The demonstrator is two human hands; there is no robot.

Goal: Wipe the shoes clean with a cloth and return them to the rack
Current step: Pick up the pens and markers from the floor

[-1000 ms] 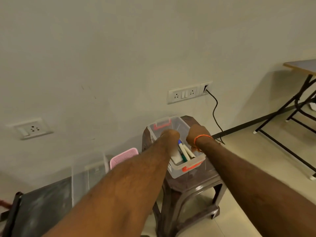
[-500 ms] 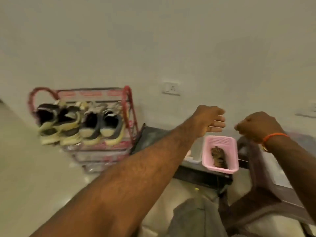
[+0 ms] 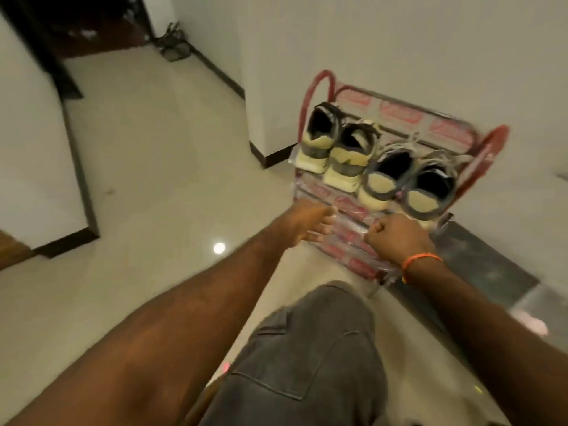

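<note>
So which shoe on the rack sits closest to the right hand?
The rightmost shoe of the four: its pale heel sits just above the right hand.

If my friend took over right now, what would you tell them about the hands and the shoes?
Left hand: out in front of the rack's lower shelves, fingers loosely curled, holding nothing.
Right hand: closed in a fist just below the shoes; nothing shows in it, though the blur could hide something small.
Shoes: four, in a row on the top shelf of the red rack, heels toward the camera.
Cloth: not in view.
Done: nothing that shows.
Left: get a cloth, take each shoe down, wipe it, put it back on the rack.
</note>
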